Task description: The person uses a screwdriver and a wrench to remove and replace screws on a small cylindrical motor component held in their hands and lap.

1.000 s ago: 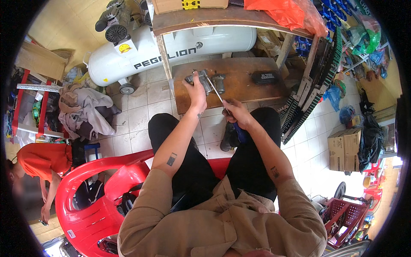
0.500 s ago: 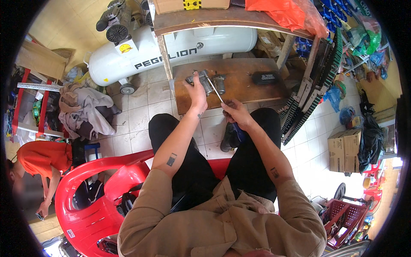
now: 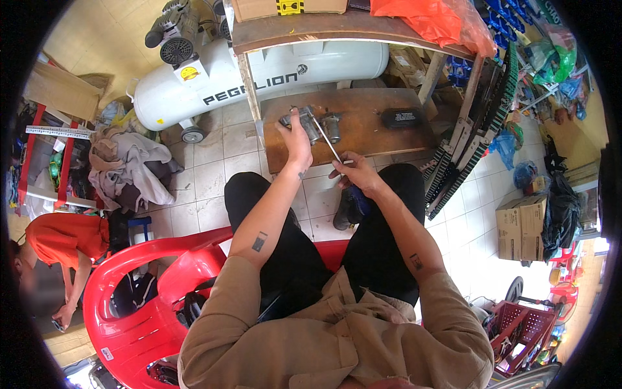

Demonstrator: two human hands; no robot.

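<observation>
My left hand (image 3: 296,144) is closed around a grey cast-metal part (image 3: 310,128), thumb on its upper side, just over the low wooden board (image 3: 376,141). A second grey metal piece (image 3: 332,128) sits on the board close to its right. From the right, my right hand (image 3: 356,174) grips the near end of a screwdriver (image 3: 328,142). Its long thin shaft slants up and left, with the tip at the held part. Fingers hide the screwdriver's handle; whether the tip sits in a screw is too small to tell.
A black case (image 3: 402,118) lies at the board's right. Behind stands a white compressor tank (image 3: 259,81); an upper shelf (image 3: 350,32) overhangs the board. Green-edged black rails (image 3: 463,139) lean at right. A red chair (image 3: 123,324) and a person in orange (image 3: 68,240) are at left.
My right hand has shifted slightly left and down, and its fingers have changed their hold, index finger stretched further. The left hand and the metal part have barely moved.
</observation>
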